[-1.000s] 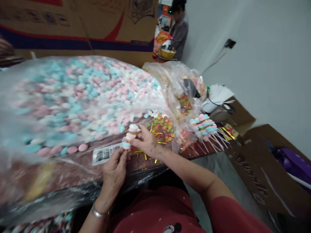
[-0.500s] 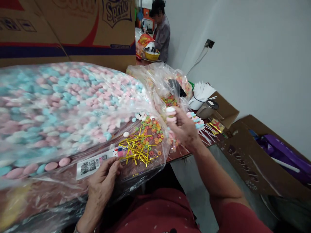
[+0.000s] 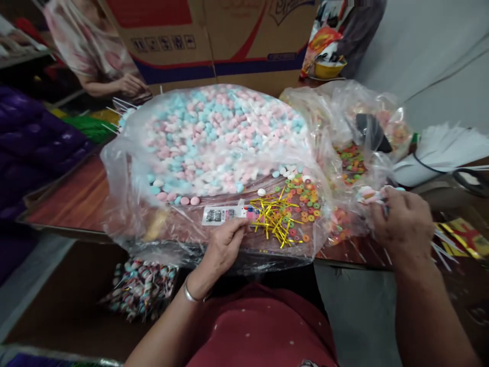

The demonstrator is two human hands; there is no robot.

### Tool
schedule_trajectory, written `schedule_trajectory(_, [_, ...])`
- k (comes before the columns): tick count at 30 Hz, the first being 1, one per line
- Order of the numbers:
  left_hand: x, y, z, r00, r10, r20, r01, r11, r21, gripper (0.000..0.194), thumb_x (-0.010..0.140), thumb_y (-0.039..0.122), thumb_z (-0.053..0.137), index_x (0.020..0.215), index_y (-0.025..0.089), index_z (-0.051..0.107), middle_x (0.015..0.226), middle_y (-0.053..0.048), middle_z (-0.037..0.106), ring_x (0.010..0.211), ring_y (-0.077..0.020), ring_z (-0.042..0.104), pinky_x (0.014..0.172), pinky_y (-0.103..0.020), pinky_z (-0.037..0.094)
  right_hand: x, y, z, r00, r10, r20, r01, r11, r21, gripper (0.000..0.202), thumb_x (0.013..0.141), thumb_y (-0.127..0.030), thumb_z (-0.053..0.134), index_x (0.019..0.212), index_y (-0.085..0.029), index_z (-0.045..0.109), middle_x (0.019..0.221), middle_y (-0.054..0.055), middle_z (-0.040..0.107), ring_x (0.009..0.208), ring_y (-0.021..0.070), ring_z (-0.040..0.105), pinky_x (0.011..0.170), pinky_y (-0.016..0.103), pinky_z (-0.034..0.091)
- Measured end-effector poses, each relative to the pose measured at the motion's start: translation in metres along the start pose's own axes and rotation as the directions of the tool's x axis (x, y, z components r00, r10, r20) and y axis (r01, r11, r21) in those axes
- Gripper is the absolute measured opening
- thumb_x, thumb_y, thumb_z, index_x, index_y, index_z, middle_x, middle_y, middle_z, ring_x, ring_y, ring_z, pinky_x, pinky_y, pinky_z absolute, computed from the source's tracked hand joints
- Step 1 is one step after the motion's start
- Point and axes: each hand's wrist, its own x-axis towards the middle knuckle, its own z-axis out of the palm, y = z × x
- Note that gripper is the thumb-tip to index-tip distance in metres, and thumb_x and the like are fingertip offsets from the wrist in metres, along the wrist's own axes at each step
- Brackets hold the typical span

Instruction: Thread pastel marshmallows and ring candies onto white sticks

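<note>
Reaching: right hand (image 3: 403, 224), palm down, fingers half-curled at candy stacks (image 3: 369, 194), grip unclear
Bending: left hand (image 3: 225, 243), fingertips by gold ties (image 3: 275, 216), hold unclear

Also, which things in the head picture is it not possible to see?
All in the head view:
Right hand: whether it grips the candies; fingers and blur hide this.
Left hand: whether it pinches anything; fingertips too small.
Label: text too small.
Box: logo cut by top edge.
Person, left: head mostly cut by top edge.
</note>
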Motion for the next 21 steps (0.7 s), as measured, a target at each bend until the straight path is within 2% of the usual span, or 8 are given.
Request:
schedule_trajectory(2, [0.003,0.003,-0.015,0.995,0.077,-0.056,-0.072,0.994,0.084,0.019,0.09,0.019,0.048,0.094,0.019,0.066,0.084,-0.003,0.07,0.079,-0.0147,0.065,0.076,-0.026,0.05,-0.006,-0.009,-0.008,0.999,0.023,-0.046,-0.021,0.998,0.055,0.035,0.093,-0.025,0.045,0.127,-0.017,0.052,0.104,0.019,0.064,0.1,0.0366,0.06,0.08,0.046,0.048])
schedule_trajectory(5, [0.014,-0.005,-0.034,0.983,0.141,-0.121,-0.091,0.933,0.349,0.015,0.089,0.022,0.052,0.094,0.018,0.066,0.089,-0.005,0.068,0.085,-0.019,0.062,0.081,-0.032,0.049,-0.02,-0.027,-0.016,0.985,0.009,-0.172,0.02,0.987,0.162,0.045,0.09,-0.017,0.051,0.135,-0.02,0.048,0.111,0.017,0.064,0.104,0.0363,0.061,0.087,0.049,0.049])
schedule_trajectory(7, [0.023,-0.017,-0.039,0.987,0.123,-0.098,-0.054,0.85,0.525,0.013,0.087,0.025,0.057,0.092,0.017,0.065,0.091,-0.008,0.067,0.089,-0.0235,0.059,0.083,-0.038,0.047,-0.03,-0.041,-0.018,0.965,-0.01,-0.263,0.072,0.971,0.226,0.049,0.086,-0.013,0.057,0.133,-0.022,0.052,0.107,0.015,0.066,0.099,0.0328,0.064,0.086,0.045,0.051])
schedule_trajectory(9, [0.029,-0.028,-0.039,0.996,0.071,-0.048,-0.027,0.79,0.612,0.015,0.084,0.028,0.063,0.092,0.016,0.065,0.093,-0.009,0.065,0.092,-0.026,0.057,0.084,-0.04,0.045,-0.039,-0.054,-0.017,0.956,-0.01,-0.292,0.098,0.952,0.289,0.05,0.082,-0.01,0.061,0.13,-0.023,0.055,0.103,0.012,0.068,0.094,0.0287,0.065,0.085,0.042,0.052])
schedule_trajectory(12, [0.03,-0.037,-0.034,1.0,-0.002,0.004,-0.002,0.764,0.646,0.02,0.081,0.034,0.068,0.092,0.018,0.064,0.095,-0.008,0.063,0.093,-0.0262,0.055,0.083,-0.039,0.042,-0.046,-0.072,-0.017,0.96,-0.001,-0.281,0.108,0.924,0.368,0.044,0.081,-0.008,0.062,0.123,-0.022,0.059,0.098,0.009,0.069,0.09,0.0245,0.065,0.083,0.039,0.053])
schedule_trajectory(14, [0.03,-0.036,-0.031,1.0,-0.01,0.001,0.007,0.74,0.672,0.022,0.081,0.037,0.069,0.091,0.018,0.063,0.094,-0.007,0.063,0.093,-0.0264,0.054,0.081,-0.039,0.04,-0.047,-0.083,-0.018,0.96,-0.011,-0.279,0.126,0.909,0.397,0.038,0.081,-0.007,0.061,0.117,-0.02,0.061,0.095,0.009,0.069,0.086,0.0229,0.065,0.08,0.038,0.053])
schedule_trajectory(17, [0.031,-0.032,-0.028,0.998,0.025,0.051,-0.054,0.722,0.69,0.022,0.082,0.037,0.069,0.092,0.018,0.062,0.095,-0.007,0.063,0.095,-0.0261,0.052,0.083,-0.039,0.036,-0.044,-0.097,-0.019,0.968,-0.039,-0.249,0.148,0.887,0.438,0.032,0.082,-0.006,0.058,0.111,-0.017,0.062,0.091,0.009,0.07,0.084,0.0213,0.066,0.08,0.037,0.052])
schedule_trajectory(21, [0.038,-0.032,-0.024,0.983,0.038,0.178,-0.146,0.746,0.65,0.01,0.086,0.029,0.063,0.083,0.02,0.061,0.09,-0.004,0.062,0.09,-0.0233,0.05,0.081,-0.036,0.034,-0.04,-0.112,-0.017,0.974,-0.035,-0.223,0.144,0.859,0.491,0.027,0.084,-0.008,0.057,0.108,-0.017,0.063,0.093,0.009,0.071,0.086,0.021,0.066,0.082,0.037,0.052])
